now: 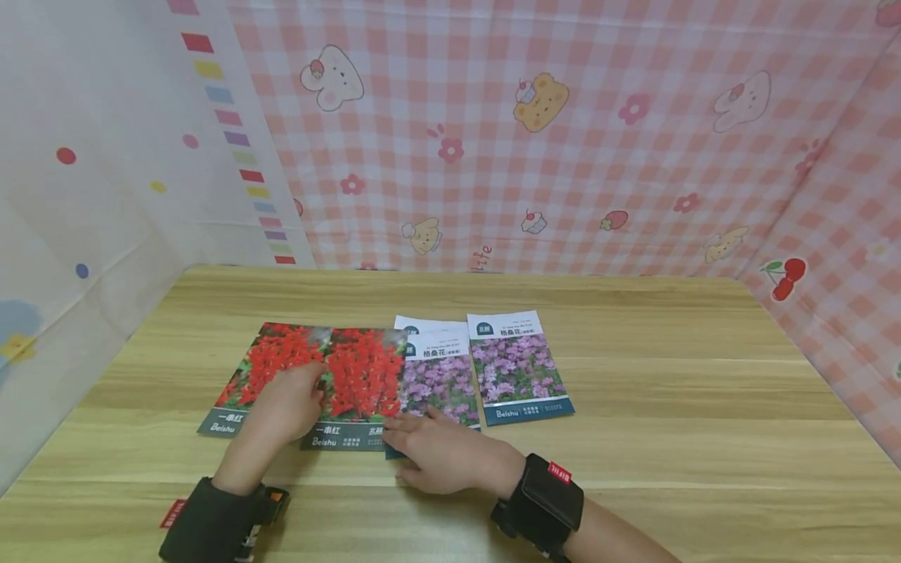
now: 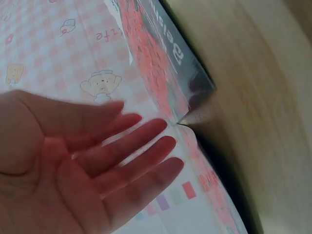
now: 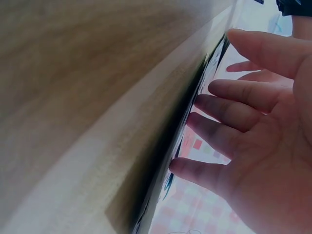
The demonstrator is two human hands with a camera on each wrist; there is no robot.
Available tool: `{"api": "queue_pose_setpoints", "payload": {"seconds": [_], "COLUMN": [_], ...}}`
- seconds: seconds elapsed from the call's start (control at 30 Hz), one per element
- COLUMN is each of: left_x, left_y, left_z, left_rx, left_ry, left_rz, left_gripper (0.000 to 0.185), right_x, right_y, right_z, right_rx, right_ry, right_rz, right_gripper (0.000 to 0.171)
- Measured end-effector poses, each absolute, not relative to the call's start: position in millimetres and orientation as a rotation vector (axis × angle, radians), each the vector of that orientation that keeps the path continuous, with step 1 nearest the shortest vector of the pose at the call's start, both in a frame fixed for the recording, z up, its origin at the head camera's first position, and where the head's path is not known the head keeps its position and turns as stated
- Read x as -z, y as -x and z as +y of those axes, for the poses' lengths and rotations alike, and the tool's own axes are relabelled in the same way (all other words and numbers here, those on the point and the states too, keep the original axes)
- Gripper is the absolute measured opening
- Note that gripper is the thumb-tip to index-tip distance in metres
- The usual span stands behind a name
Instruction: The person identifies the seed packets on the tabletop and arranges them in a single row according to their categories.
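Seed packets [image 1: 352, 383] labelled "Beishu", red and purple flowers, lie mid-frame on the table [image 1: 669, 438] under flat left hand [image 1: 285, 407] and right hand [image 1: 439, 453].

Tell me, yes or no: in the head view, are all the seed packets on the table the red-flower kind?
No. Two red-flower packets lie at the left, but the packets to their right show purple flowers.
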State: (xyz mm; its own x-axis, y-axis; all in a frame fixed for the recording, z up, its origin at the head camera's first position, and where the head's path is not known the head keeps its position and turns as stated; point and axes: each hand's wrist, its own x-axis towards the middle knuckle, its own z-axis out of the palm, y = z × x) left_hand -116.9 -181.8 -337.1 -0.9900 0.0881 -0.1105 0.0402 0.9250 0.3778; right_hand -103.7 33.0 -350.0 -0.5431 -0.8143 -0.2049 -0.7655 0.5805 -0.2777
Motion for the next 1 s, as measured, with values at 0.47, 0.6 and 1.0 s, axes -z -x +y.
{"api": "queue_pose_setpoints", "payload": {"seconds": [0.47, 0.6, 1.0], "left_x": [346, 348, 341], "left_y": [114, 114, 106], "left_z": [-173, -172, -160], "left_rx": [-0.562, -0.528, -0.483], "left_ry": [-0.263, -0.268, -0.343], "left_rz": [2.824, 2.836, 2.744], "left_gripper": [0.045, 0.045, 0.048], "right_x": [349, 350, 351], "right_y": [105, 106, 107], "right_z": [35, 35, 33], "right_rx": [0.208, 0.220, 0.215], "right_ry": [1.222, 1.240, 1.281], "right_rz": [2.548, 2.546, 2.546], "right_gripper": [0.050, 0.049, 0.046]}}
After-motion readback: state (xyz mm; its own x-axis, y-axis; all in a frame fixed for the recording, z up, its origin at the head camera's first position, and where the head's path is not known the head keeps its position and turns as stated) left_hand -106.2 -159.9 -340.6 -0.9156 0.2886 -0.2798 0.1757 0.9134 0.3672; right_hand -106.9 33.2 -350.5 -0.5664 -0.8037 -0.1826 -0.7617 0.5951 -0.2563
